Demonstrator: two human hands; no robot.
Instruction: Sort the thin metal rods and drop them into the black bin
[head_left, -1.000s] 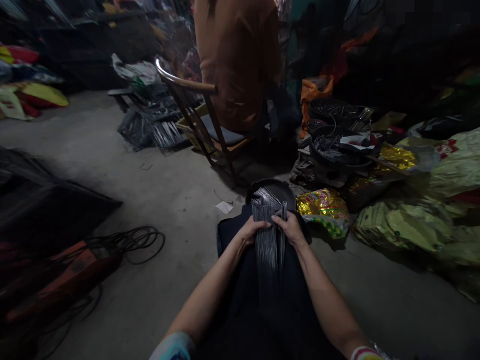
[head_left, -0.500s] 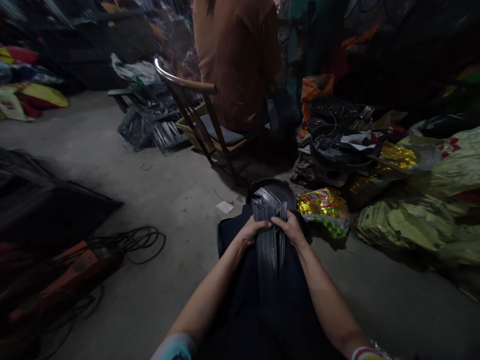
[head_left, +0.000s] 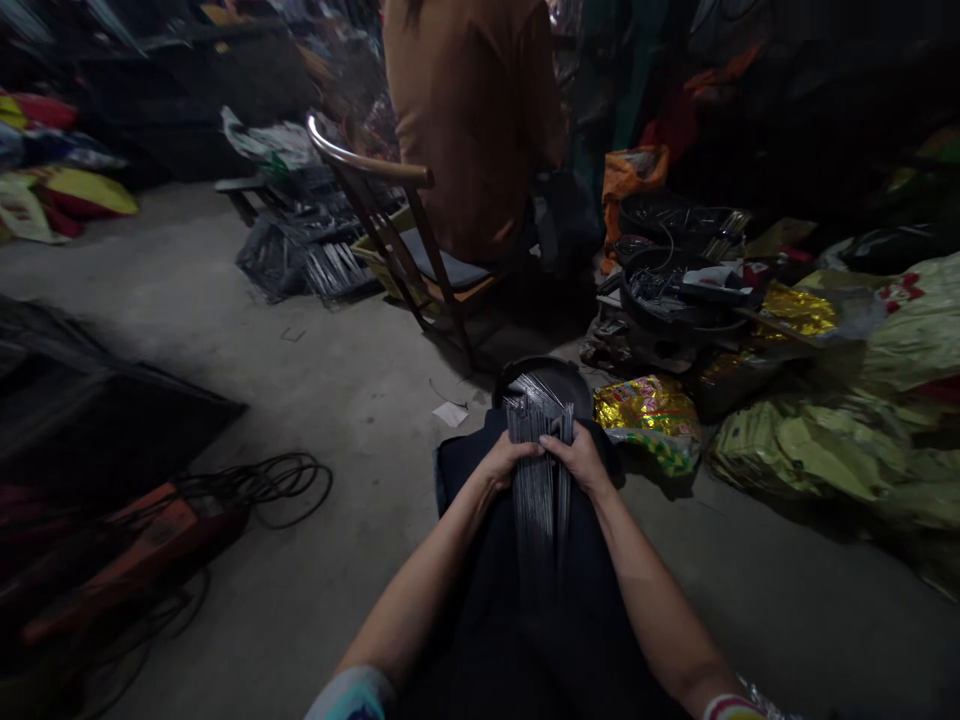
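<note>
Thin grey metal rods (head_left: pixel 534 505) lie in a long bundle over the dark cloth (head_left: pixel 480 610) on my lap. My left hand (head_left: pixel 504 458) is closed round the larger part of the bundle, its thumb across the front. With my right hand (head_left: pixel 581 458) I grip a smaller group of rods at the right side, thumb pointing left toward the other thumb. A narrow dark gap parts the two groups below the thumbs. Just beyond my hands stands a round black basin (head_left: pixel 574 385), with more loose rods (head_left: pixel 534 388) slanting in it.
Ahead, a person in a brown top (head_left: pixel 465 130) sits on a wooden chair (head_left: pixel 375 170), back to me. Gold packaging (head_left: pixel 649 405) and pale green sacks (head_left: pixel 810 450) lie at right. At left are coiled black cable (head_left: pixel 285 485), an orange object (head_left: pixel 154 540) and a dark box (head_left: pixel 127 420).
My right thumb has shifted slightly left toward the bundle's middle. Both hands stay on the rods, in nearly the same place.
</note>
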